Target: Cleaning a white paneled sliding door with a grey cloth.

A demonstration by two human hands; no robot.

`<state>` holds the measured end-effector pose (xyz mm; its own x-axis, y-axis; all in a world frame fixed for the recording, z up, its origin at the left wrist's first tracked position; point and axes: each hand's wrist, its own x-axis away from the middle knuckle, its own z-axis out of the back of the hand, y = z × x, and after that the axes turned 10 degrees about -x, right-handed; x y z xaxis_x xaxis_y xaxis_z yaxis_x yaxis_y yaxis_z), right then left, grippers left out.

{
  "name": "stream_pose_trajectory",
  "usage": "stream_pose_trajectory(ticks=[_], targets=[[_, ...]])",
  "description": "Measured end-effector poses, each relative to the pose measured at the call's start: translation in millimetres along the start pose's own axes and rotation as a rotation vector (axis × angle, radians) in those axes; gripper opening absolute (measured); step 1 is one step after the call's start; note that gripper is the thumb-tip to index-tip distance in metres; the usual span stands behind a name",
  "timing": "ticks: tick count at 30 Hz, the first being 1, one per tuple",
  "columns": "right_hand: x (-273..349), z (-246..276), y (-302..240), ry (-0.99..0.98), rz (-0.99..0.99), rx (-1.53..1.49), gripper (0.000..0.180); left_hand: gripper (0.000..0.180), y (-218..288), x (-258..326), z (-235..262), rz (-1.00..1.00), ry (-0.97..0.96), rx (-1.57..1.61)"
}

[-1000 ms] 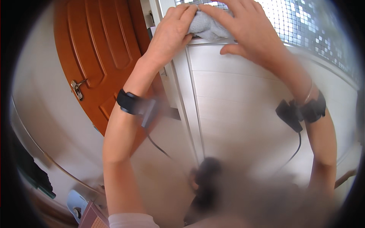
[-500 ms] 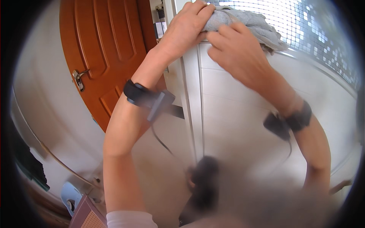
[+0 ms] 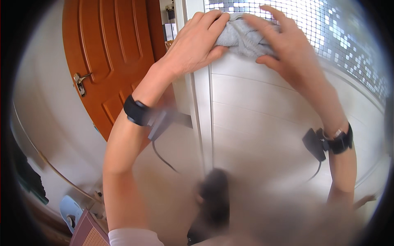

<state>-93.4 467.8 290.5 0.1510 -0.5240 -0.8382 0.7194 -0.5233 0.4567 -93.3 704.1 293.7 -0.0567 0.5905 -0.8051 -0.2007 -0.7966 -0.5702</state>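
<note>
A crumpled grey cloth (image 3: 242, 39) is bunched between my two hands at the top of the view, in front of a white panelled surface and a mosaic-patterned pane. My left hand (image 3: 195, 43) is closed round its left end, thumb below and fingers over the top. At the other end, my right hand (image 3: 293, 47) cups the cloth: one blurred finger lies across it, the thumb is at its lower edge, and another finger sticks up apart. A black strap (image 3: 137, 110) with a small box circles my left wrist, and a similar strap (image 3: 340, 141) my right.
An orange-brown wooden door (image 3: 111, 53) with a metal handle (image 3: 82, 84) stands at the left. The mosaic pane (image 3: 344, 37) fills the upper right, above the white panels (image 3: 246, 98). A light blue plastic thing (image 3: 70, 211) is at the lower left. A dark blurred shape (image 3: 215, 197) shows low in the middle.
My right hand has moved right and opened out from a tight, curled grip to a wider one over the cloth's right end. The cloth looks more bunched. My left hand has shifted slightly left.
</note>
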Motion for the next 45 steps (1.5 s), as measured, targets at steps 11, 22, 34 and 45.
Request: stream_pose_trajectory(ticks=[11,22,34,45], targets=[[-92,7,67,0.147,0.243,0.186,0.035,0.054,-42,-80,8,0.01,0.211,-0.281],[-24,4,22,-0.294,0.148,-0.058,0.031,0.06,7,8,-15,0.047,0.051,-0.022],[101,-52,-56,-0.057,0.14,0.023,0.038,0.058,81,111,-26,0.043,0.046,-0.063],[146,-42,-98,-0.148,0.065,-0.177,0.042,0.049,109,164,-6,-0.034,-0.019,-0.015]])
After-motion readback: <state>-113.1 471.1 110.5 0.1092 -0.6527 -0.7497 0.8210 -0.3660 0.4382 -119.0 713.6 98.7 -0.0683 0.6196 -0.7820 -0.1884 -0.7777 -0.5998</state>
